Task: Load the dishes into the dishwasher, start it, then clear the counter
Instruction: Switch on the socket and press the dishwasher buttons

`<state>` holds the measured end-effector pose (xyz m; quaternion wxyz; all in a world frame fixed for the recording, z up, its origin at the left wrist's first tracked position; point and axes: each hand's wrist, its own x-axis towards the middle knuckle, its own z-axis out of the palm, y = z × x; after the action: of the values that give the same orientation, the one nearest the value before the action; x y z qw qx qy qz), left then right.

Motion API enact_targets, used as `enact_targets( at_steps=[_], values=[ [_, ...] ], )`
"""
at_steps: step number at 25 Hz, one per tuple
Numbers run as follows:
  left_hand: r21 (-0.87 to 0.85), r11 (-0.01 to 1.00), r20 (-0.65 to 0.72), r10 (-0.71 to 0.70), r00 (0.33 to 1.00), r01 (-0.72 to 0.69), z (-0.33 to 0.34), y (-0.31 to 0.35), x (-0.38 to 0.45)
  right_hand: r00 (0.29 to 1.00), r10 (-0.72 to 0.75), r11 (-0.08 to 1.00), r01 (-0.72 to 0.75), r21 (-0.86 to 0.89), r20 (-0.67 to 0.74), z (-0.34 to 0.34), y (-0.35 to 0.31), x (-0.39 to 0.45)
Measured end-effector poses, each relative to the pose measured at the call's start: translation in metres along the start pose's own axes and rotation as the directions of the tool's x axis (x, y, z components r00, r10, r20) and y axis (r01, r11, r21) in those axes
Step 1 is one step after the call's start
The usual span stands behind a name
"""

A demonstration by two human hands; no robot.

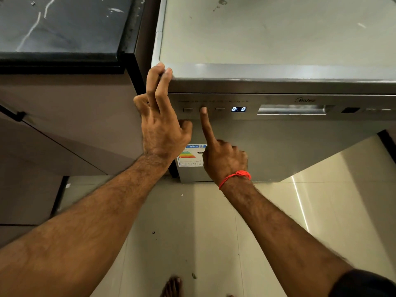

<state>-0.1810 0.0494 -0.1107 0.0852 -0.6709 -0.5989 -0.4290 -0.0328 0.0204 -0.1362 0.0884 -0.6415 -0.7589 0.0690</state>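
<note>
A stainless dishwasher (278, 146) stands with its door closed, seen from above. Its control panel carries a row of small buttons (219, 109) and a lit blue display (238, 109). My right hand (222, 159) points its straight index finger up and presses the tip on the middle button; its other fingers are curled and hold nothing. My left hand (162, 129) rests on the machine's top left corner, two fingertips over the top edge and the thumb against the front. No dishes are in view.
A recessed door handle (291, 109) sits right of the display. An energy label (189, 157) is stuck low on the door. A dark stone counter (60, 24) over beige cabinets (64, 125) adjoins on the left. My bare foot (172, 286) stands on the glossy tiled floor (321, 200).
</note>
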Motion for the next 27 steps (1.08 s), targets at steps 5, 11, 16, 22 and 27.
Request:
enact_targets(
  at_steps=[5, 11, 16, 22, 27],
  values=[
    [-0.021, 0.999, -0.004, -0.027, 1.000, 0.027, -0.002, 0.003, 0.000, 0.996, 0.071, 0.997, -0.072, 0.020, 0.058, -0.003, -0.005, 0.003],
    [-0.008, 0.998, 0.021, -0.063, 0.998, 0.064, -0.006, 0.008, -0.003, 0.999, 0.029, 0.997, -0.032, 0.064, 0.043, -0.004, -0.001, -0.003],
    [-0.012, 0.997, 0.035, -0.076, 0.997, 0.076, -0.008, 0.010, -0.002, 0.994, 0.048, 0.997, -0.053, 0.055, 0.103, -0.005, -0.001, 0.003],
    [-0.026, 0.995, 0.065, -0.096, 0.993, 0.097, -0.012, 0.013, -0.005, 0.992, 0.033, 0.993, -0.047, 0.110, 0.122, -0.001, 0.000, 0.002],
    [0.008, 0.991, 0.053, -0.134, 0.989, 0.134, -0.017, 0.023, -0.004, 1.000, 0.018, 0.967, -0.017, 0.255, -0.002, -0.017, 0.032, -0.022]
  ],
)
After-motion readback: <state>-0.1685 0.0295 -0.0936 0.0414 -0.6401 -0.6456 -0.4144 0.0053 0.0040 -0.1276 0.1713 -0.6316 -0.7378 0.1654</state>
